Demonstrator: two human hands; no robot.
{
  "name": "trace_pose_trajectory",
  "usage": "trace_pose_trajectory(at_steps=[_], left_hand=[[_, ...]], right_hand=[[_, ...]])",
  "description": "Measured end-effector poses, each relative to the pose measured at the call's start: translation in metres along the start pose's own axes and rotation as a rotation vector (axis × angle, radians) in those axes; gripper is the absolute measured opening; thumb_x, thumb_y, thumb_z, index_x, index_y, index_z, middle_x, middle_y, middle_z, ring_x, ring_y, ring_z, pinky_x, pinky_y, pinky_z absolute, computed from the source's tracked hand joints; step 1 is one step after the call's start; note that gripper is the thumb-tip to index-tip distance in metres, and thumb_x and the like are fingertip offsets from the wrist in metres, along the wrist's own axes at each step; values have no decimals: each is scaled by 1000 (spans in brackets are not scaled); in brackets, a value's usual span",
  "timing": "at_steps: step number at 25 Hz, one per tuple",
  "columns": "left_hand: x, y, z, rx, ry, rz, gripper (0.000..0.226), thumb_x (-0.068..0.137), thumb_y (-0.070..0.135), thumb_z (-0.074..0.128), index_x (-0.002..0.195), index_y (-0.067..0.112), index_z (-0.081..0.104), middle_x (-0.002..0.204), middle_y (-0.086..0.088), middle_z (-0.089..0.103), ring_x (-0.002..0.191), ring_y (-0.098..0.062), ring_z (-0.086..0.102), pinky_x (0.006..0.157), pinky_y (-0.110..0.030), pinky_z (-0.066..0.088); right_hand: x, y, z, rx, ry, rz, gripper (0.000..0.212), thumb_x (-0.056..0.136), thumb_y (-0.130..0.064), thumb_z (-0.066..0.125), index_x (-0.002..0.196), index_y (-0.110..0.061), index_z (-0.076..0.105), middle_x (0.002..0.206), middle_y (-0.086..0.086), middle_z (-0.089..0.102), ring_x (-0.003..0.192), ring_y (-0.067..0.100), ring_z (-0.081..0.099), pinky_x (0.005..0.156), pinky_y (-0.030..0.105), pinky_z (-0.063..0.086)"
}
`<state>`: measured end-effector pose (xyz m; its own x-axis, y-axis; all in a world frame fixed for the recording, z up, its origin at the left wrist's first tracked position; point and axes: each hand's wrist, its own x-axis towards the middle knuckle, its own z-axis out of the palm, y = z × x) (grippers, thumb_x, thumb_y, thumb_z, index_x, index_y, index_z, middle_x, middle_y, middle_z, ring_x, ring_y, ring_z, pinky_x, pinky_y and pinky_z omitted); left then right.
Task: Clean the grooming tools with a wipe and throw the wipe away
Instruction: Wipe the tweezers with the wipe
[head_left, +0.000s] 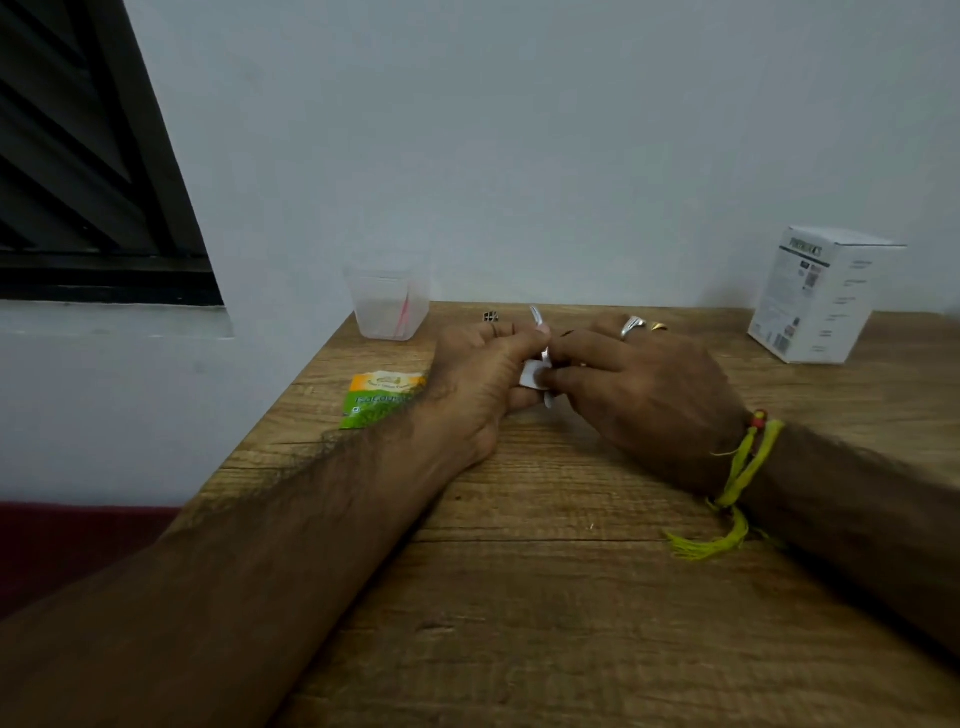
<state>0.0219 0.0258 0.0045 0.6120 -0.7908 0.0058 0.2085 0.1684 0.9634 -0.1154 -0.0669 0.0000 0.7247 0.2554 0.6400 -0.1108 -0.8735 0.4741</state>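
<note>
Both hands meet mid-table, forearms resting on the wooden table (571, 597). Left hand (480, 374) has fingers curled round a thin metal tool (536, 315), probably tweezers or a similar grooming piece; its shiny tip pokes out past the fingers toward the far wall. Right hand (639, 384) pinches a small white wipe (532, 375) against the tool's lower part, thumb and fingers closed on it. Rings on the right hand, yellow thread band on that wrist.

Key relation: tool's long axis runs near-to-far, slightly tilted, held between the two hands, with the wipe wrapped at the near end and the bare tip at the far end. So the wiping stroke likely runs along that axis, away from the body toward the tip. Right hand does the wiping, left only steadies.

Other things: a clear plastic cup (388, 301) at far left with a pink stick inside; a green and orange packet (376, 397) flat on the table, just left of the left hand, partly hidden by the wrist; a small dark metal item (490, 315) at the far edge beyond the left hand, too small to identify; a white box (821, 296) standing far right. No bin visible, so where the wipe gets thrown cannot be told.

Judgement: cleaning step in progress, disposal not yet done.
</note>
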Motion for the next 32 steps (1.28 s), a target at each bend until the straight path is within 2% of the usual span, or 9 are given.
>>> trace_pose_trajectory(at_steps=[6, 8, 13, 17, 24, 26, 29, 30, 32], left_hand=[[4, -3, 0, 36, -5, 6, 11, 92, 8, 69, 93, -3, 68, 84, -18, 71, 63, -21, 69, 54, -32, 61], [4, -2, 0, 40, 4, 1, 11, 93, 7, 68, 84, 1, 69, 79, -16, 72, 60, -21, 69, 54, -32, 61], [4, -1, -1, 46, -14, 10, 43, 93, 5, 67, 52, 13, 73, 67, -10, 74, 56, -19, 71, 50, -29, 58], [1, 1, 1, 30, 3, 0, 27, 94, 5, 67, 67, 7, 69, 64, -8, 74, 54, -18, 71, 47, -30, 59], [2, 1, 1, 13, 9, -6, 18, 95, 6, 66, 77, 5, 67, 70, -10, 76, 58, -20, 72, 51, -33, 61], [3, 1, 0, 4, 20, -5, 16, 95, 7, 65, 80, 2, 69, 75, -12, 76, 60, -20, 73, 52, -33, 60], [1, 2, 1, -53, 28, -9, 16, 97, 6, 62, 101, -8, 68, 89, -21, 77, 69, -24, 75, 57, -34, 63], [0, 3, 0, -76, 21, -4, 18, 98, 6, 61, 105, -10, 66, 91, -22, 76, 72, -24, 76, 59, -34, 63], [-2, 4, -1, -69, -20, 17, 18, 100, 7, 58, 105, -9, 65, 91, -20, 77, 78, -26, 77, 61, -33, 63]], right_hand=[[-3, 2, -2, 62, -29, 1, 12, 89, -12, 67, 93, -12, 78, 100, 7, 73, 78, 33, 69, 55, 39, 53], [-3, 2, -3, 102, -51, 22, 11, 88, -10, 69, 93, -11, 78, 98, 8, 74, 73, 35, 68, 52, 41, 53], [-2, 0, -8, 116, -89, 9, 13, 82, -9, 73, 94, -12, 79, 94, 7, 74, 65, 33, 66, 47, 36, 51], [-2, -2, -11, 121, -151, 1, 12, 81, -14, 79, 93, -14, 79, 91, 4, 73, 63, 30, 65, 49, 31, 44], [-1, -4, -9, 149, -168, 33, 12, 83, -18, 78, 95, -17, 79, 94, 4, 73, 72, 32, 67, 53, 37, 52], [0, -6, -9, 149, -184, 47, 11, 85, -19, 77, 96, -18, 79, 96, 4, 73, 76, 33, 68, 55, 39, 54], [-2, -6, -10, 196, -169, 54, 12, 79, -16, 80, 91, -19, 80, 98, 0, 74, 80, 28, 69, 59, 36, 55], [-3, -4, -10, 242, -129, 105, 14, 77, -13, 81, 90, -18, 80, 96, -1, 74, 79, 24, 69, 61, 35, 55], [-6, 1, -7, 448, 29, 373, 16, 77, -5, 78, 89, -15, 79, 88, -2, 73, 75, 15, 67, 63, 37, 55]])
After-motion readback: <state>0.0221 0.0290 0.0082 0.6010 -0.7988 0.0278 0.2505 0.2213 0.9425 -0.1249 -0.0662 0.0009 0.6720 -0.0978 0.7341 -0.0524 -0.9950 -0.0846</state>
